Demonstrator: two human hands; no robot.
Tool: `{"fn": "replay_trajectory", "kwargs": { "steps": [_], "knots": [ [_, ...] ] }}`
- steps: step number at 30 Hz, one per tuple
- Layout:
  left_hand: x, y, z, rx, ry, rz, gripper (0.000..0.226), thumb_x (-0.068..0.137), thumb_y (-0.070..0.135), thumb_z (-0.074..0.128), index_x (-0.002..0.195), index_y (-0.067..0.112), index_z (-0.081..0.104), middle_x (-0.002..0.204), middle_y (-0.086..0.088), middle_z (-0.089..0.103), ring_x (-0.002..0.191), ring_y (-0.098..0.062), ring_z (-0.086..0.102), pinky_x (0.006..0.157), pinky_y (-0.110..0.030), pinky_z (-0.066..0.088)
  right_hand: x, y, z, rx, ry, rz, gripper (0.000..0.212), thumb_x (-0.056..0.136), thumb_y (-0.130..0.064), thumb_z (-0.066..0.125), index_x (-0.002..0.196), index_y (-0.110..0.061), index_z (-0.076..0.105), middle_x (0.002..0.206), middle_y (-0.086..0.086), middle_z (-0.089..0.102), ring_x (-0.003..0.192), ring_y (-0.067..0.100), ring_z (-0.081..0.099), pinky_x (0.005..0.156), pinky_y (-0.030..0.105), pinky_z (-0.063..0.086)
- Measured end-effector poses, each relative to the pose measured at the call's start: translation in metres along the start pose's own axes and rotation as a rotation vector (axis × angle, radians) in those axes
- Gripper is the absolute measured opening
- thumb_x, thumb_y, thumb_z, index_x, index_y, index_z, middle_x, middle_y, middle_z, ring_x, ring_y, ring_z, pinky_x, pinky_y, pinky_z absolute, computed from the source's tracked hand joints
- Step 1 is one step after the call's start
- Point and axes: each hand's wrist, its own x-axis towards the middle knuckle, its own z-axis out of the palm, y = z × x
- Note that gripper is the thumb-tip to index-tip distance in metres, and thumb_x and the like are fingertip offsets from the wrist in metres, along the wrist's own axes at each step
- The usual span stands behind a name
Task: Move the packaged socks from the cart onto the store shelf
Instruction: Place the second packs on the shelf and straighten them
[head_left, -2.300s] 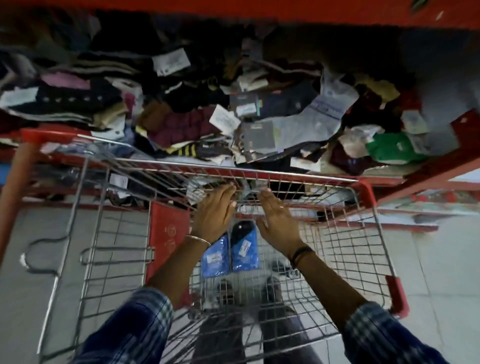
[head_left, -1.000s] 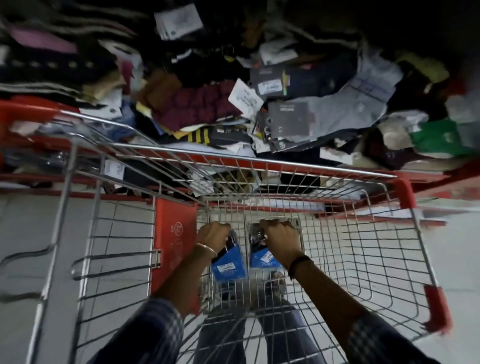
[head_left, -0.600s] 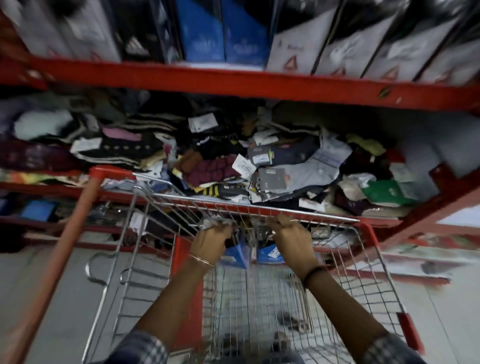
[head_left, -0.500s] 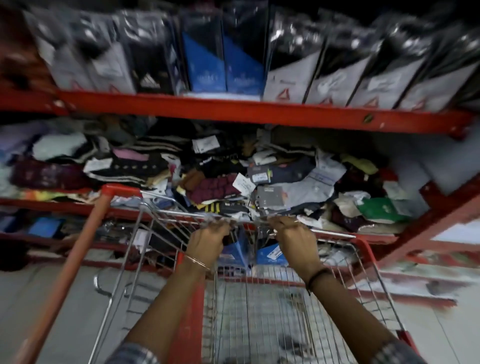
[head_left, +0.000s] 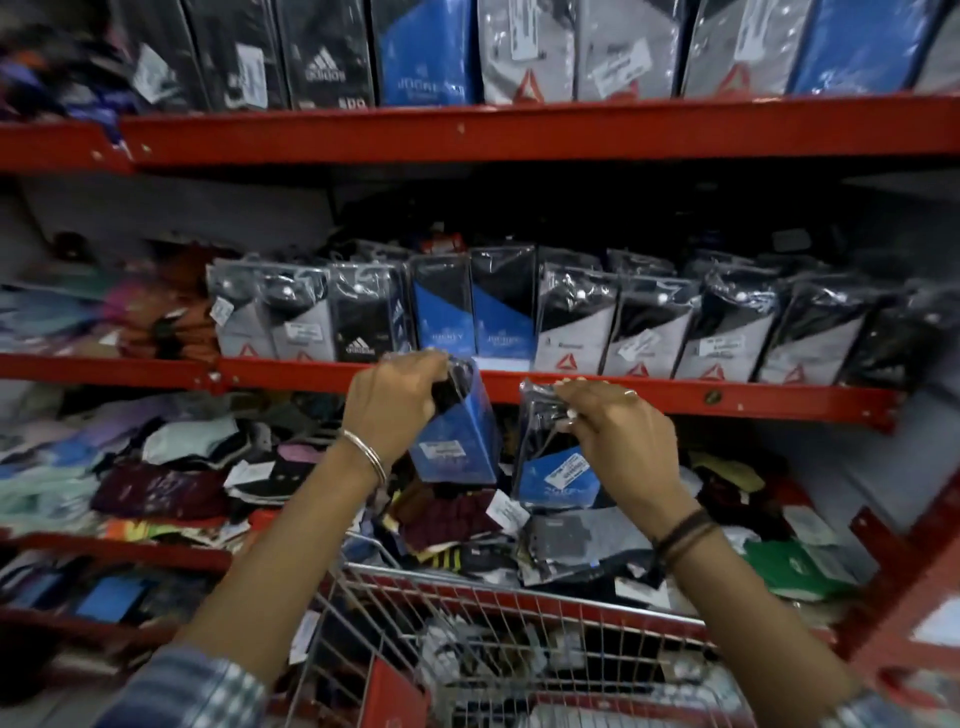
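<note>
Two sock packs are up in the air, one per hand, held in front of the red lip of the middle shelf (head_left: 571, 387). Left hand (head_left: 392, 400) is clamped on the top of a blue-and-black pack (head_left: 457, 441); pack hangs down, tilted, w/ a white label near its lower part. Right hand (head_left: 615, 436) pinches the top of a second blue-and-black pack (head_left: 553, 467), also hanging, label on its blue bottom corner. Both packs sit just below the shelf edge, near each other but apart.

Middle shelf holds a row of upright packaged socks (head_left: 519, 317): grey/black ones at left, one black pack w/ white stripes logo, two blue-and-black ones at centre directly beyond the hands, then more grey/black ones running right. Far left of that shelf is blurred coloured stuff, can't tell what.

Top shelf (head_left: 519, 132) carries another row of upright packs, black, blue and grey.

Lower shelf (head_left: 878, 582) is a loose heap of mixed socks (head_left: 171, 467), many colours, tags sticking out, no order.

Cart (head_left: 498, 613) is near, wire basket w/ red rim, under the forearms. Some pale items lie in it, too blurred to name.

Bangle on left wrist, dark bands on right; plaid sleeves at bottom edge.
</note>
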Motion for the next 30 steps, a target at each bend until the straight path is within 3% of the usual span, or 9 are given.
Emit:
{"fn": "replay_trajectory", "kwargs": {
  "steps": [4,8,12,17,24,27,30],
  "knots": [
    [0.046,-0.017,-0.010,0.079,0.062,0.044,0.028,0.057,-0.016,0.067,0.077,0.003,0.067,0.064,-0.010,0.068,0.047,-0.026,0.062,0.034,-0.028,0.046,0.030,-0.008,-0.008,0.013,0.087,-0.022,0.042,0.060,0.012,0.077,0.097,-0.009,0.073,0.091,0.004,0.075,0.070,0.027,0.070,0.044,0.027,0.051],
    [0.074,-0.036,-0.001,0.217,0.079,0.084,0.025,0.056,-0.013,0.070,0.071,0.006,0.063,0.058,-0.006,0.064,0.043,-0.024,0.056,0.033,-0.023,0.034,0.054,-0.017,-0.009,0.031,0.146,-0.032,0.041,0.062,0.010,0.078,0.098,-0.008,0.073,0.093,0.005,0.075,0.073,0.027,0.070,0.046,0.030,0.053],
    [0.087,-0.057,0.025,0.257,0.061,0.145,0.029,0.058,-0.006,0.074,0.083,0.004,0.066,0.071,-0.007,0.070,0.054,-0.024,0.064,0.038,-0.026,0.044,0.074,-0.027,-0.005,0.014,0.193,-0.045,0.041,0.060,0.011,0.079,0.097,-0.008,0.073,0.089,0.006,0.075,0.068,0.028,0.070,0.045,0.028,0.052],
    [0.096,-0.074,0.048,0.253,0.061,0.186,0.021,0.078,0.001,0.046,0.086,0.003,0.066,0.075,-0.008,0.072,0.058,-0.021,0.067,0.040,-0.027,0.048,0.098,-0.034,0.002,-0.016,0.263,-0.041,0.040,0.060,0.009,0.080,0.096,-0.008,0.074,0.089,0.006,0.075,0.067,0.027,0.069,0.044,0.025,0.050],
    [0.097,-0.077,0.056,0.251,0.012,0.270,0.013,0.064,-0.002,0.057,0.069,0.007,0.065,0.064,-0.005,0.069,0.045,-0.020,0.062,0.033,-0.020,0.038,0.123,-0.036,0.025,-0.024,0.295,-0.047,0.039,0.063,0.008,0.079,0.098,-0.007,0.074,0.092,0.009,0.075,0.074,0.030,0.070,0.047,0.030,0.053],
    [0.095,-0.082,0.065,0.239,-0.084,0.224,0.034,0.042,-0.007,0.079,0.069,0.007,0.065,0.062,-0.006,0.068,0.039,-0.021,0.059,0.032,-0.019,0.035,0.130,-0.035,0.039,-0.021,0.304,-0.046,0.038,0.063,0.007,0.080,0.098,-0.007,0.073,0.093,0.008,0.075,0.075,0.029,0.070,0.049,0.030,0.053],
    [0.093,-0.083,0.069,0.245,-0.128,0.155,0.041,0.040,-0.009,0.080,0.075,0.008,0.067,0.068,-0.005,0.070,0.045,-0.022,0.062,0.034,-0.020,0.037,0.134,-0.031,0.053,-0.021,0.320,-0.057,0.038,0.063,0.009,0.079,0.097,-0.008,0.074,0.093,0.008,0.074,0.075,0.028,0.070,0.049,0.028,0.052]
  ]
}}
